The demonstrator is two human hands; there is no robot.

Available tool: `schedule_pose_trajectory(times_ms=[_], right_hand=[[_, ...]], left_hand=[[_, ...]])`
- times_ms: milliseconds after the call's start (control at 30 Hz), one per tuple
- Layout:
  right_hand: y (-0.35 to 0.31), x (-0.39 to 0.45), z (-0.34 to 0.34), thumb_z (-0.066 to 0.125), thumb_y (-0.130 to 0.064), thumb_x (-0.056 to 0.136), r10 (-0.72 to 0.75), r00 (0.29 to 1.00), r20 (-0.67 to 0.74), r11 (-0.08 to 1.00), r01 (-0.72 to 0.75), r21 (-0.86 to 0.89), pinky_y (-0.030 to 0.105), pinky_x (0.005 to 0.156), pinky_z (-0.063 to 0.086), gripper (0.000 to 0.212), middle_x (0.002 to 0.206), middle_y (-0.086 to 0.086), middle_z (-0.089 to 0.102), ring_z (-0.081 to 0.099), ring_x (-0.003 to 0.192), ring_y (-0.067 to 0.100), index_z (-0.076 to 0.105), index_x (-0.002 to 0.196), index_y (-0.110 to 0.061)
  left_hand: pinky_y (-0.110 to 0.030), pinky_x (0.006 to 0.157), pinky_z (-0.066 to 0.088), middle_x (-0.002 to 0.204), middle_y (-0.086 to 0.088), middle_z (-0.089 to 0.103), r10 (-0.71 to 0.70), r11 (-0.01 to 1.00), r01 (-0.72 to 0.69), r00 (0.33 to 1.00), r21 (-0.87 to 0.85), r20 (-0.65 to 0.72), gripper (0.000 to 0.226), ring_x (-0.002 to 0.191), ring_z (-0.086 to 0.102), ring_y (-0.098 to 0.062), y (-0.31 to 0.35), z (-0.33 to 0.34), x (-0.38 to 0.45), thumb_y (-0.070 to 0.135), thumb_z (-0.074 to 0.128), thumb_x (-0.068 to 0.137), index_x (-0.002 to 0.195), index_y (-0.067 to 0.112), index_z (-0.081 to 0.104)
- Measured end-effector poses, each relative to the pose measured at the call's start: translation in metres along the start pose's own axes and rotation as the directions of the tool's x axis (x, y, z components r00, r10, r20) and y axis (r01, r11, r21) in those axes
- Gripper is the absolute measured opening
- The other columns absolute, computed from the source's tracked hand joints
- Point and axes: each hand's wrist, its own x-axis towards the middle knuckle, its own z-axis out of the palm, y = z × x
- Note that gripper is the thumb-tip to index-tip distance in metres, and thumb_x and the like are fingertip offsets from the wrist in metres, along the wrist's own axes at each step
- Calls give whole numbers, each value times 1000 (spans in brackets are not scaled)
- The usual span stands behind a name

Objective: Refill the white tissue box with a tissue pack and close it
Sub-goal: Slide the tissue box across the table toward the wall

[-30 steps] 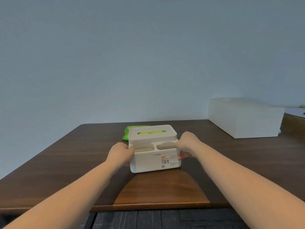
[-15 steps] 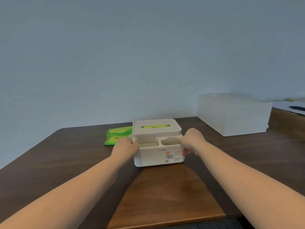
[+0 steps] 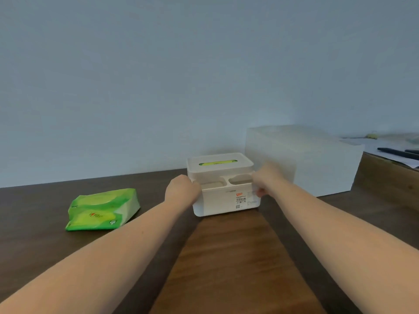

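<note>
The white tissue box [image 3: 223, 201] stands on the dark wooden table [image 3: 226, 257], its lid down, with green showing through the slot on top. Two empty front compartments face me. My left hand [image 3: 181, 190] grips the box's left side and my right hand [image 3: 265, 181] grips its right side. A green tissue pack [image 3: 102, 208] lies flat on the table, well to the left of the box.
A large white rectangular container [image 3: 301, 162] stands close behind and to the right of the box. Farther right, a lower surface holds papers and dark pens [image 3: 399, 152]. A plain wall runs along the table's far edge.
Both hands have slid the white box away from me and to the right, away from the green pack, which now lies in full view on the left. The view has shifted too.
</note>
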Motion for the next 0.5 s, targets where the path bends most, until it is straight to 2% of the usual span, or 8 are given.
schedule_pose_trajectory(times_ms=[100, 200, 233, 300, 400, 467, 500], right_hand=[[-4, 29, 1, 54, 5, 81, 0, 1000, -26, 1000, 0, -1, 45, 83, 60, 23, 60, 15, 67, 75, 81, 36, 57, 59, -2], [-11, 53, 0, 59, 7, 78, 4, 998, -58, 999, -7, -35, 40, 83, 59, 22, 82, 17, 75, 73, 81, 33, 56, 58, -1], [-13, 59, 0, 61, 8, 77, 20, 998, -64, 998, -23, -58, 37, 80, 59, 24, 82, 16, 74, 72, 81, 32, 54, 56, -2], [-15, 70, -1, 59, 7, 78, 41, 996, -75, 997, -46, -63, 32, 67, 54, 25, 66, 12, 67, 71, 75, 30, 51, 57, -3], [-13, 85, -1, 54, 1, 84, 69, 991, -115, 997, -72, -26, 25, 44, 37, 25, 51, 8, 57, 57, 46, 22, 49, 59, -5], [-9, 95, 2, 53, 0, 84, 71, 987, -144, 997, -72, -6, 23, 40, 31, 27, 51, 8, 56, 51, 40, 19, 49, 58, -6], [-7, 99, 5, 53, -1, 83, 65, 986, -156, 998, -64, 11, 23, 41, 32, 27, 55, 8, 59, 54, 43, 21, 50, 57, -7]], left_hand=[[-26, 47, 27, 66, -7, 50, 23, 999, -23, 1000, -23, -4, 31, 58, 45, -21, 9, 12, 28, 14, 41, 90, 60, 7, 41], [-27, 49, 27, 70, -9, 52, 48, 999, -48, 999, -25, -18, 34, 71, 47, -28, 18, 23, 54, 15, 40, 91, 57, 9, 38], [-27, 48, 26, 65, -7, 49, 52, 998, -52, 998, -24, -20, 36, 72, 46, -29, 22, 26, 61, 14, 40, 91, 56, 10, 35], [-27, 47, 25, 59, -4, 43, 50, 998, -50, 999, -24, -11, 37, 67, 45, -27, 29, 32, 73, 13, 40, 91, 55, 11, 32], [-27, 47, 24, 58, -3, 39, 36, 999, -36, 999, -28, 7, 37, 53, 37, -18, 37, 42, 87, 12, 40, 92, 55, 10, 31], [-27, 46, 23, 57, -3, 37, 36, 999, -35, 999, -32, 12, 38, 51, 35, -17, 40, 48, 95, 12, 41, 92, 55, 10, 31], [-27, 46, 23, 57, -4, 37, 39, 999, -38, 999, -37, 10, 38, 52, 36, -19, 42, 50, 97, 11, 41, 92, 55, 10, 31]])
